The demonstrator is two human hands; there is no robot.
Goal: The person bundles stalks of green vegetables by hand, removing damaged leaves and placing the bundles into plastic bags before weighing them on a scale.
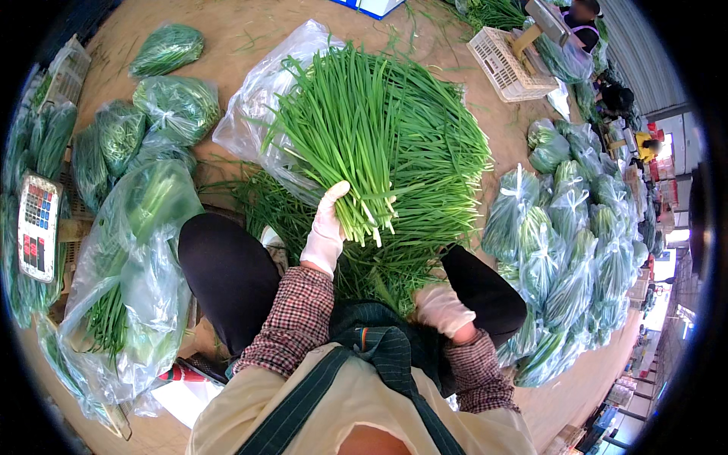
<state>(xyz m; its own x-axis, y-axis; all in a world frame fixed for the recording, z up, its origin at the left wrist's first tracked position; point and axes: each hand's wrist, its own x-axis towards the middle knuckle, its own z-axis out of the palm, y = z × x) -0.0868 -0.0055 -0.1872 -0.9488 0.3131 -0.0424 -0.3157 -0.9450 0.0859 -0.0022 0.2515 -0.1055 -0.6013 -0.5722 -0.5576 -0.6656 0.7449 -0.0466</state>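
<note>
Holds a bunch of green stalks at the centre of the frame in the left grip, closed around the lower part near the pale ends. Tilts it slightly, leaves toward the top of the frame, pale ends toward the bottom. Covers with it part of a broad pile of green stalks right of centre; cannot tell whether touching. Has the right grip below and right of centre, fingers curled, beside the right knee and near loose green leaves; cannot tell how far open, or whether holding anything. Wears whitish gloves and checked sleeves. Bends the left knee left of centre, just beside a large clear bag with stalks inside. Shows a crumpled clear plastic sheet just left of the bunch, bagged greens on the brown floor at upper left, and a scale at the far left edge. Includes many tied bags of greens at right, plus a pale crate and a co-worker at upper right.
</note>
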